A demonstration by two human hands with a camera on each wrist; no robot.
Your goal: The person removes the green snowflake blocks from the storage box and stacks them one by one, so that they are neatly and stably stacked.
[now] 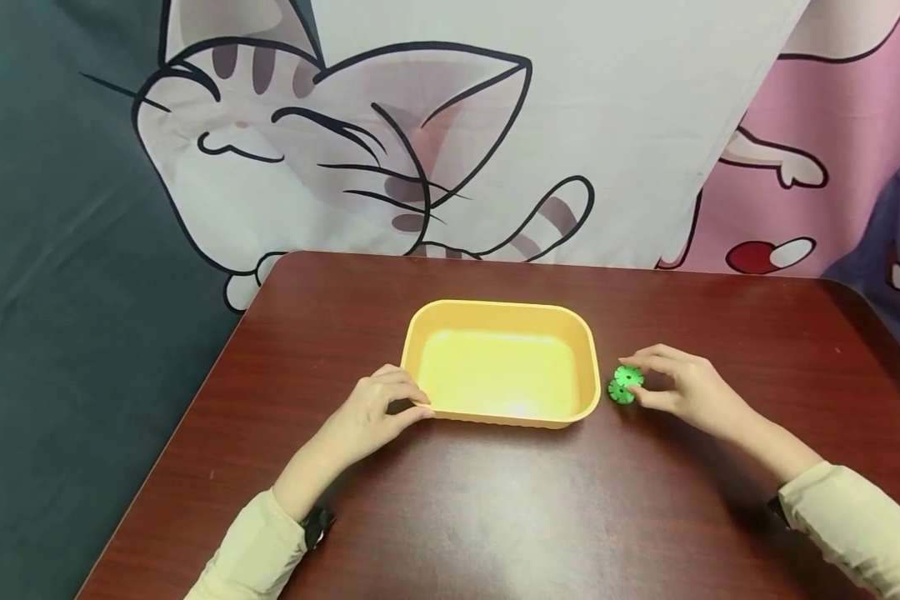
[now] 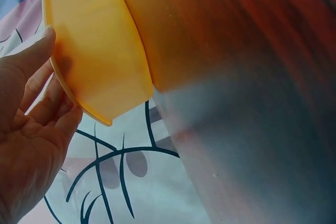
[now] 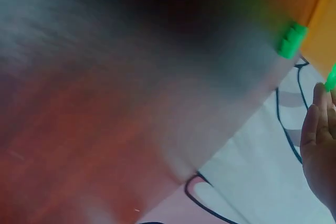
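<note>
A shallow yellow plastic tray (image 1: 502, 417) sits on the table. At its near left corner my left hand (image 1: 382, 412) grips the rim between thumb and fingers. The left wrist view shows that hand (image 2: 39, 124) against the tray's outer wall (image 2: 100, 40). To the right of the tray, my right hand (image 1: 686, 387) pinches a green notched disc (image 1: 629, 377) by its edge. A second green notched disc (image 1: 620, 393) lies on the table just below it. In the right wrist view this disc (image 3: 292, 40) appears apart from the held disc (image 3: 331, 78).
The dark reddish-brown table (image 1: 495, 508) has a glossy patch of reflected light in front of the tray. Behind its far edge hangs a cloth (image 1: 615, 100) printed with a cartoon cat. A dark green cloth (image 1: 82, 275) hangs along the left.
</note>
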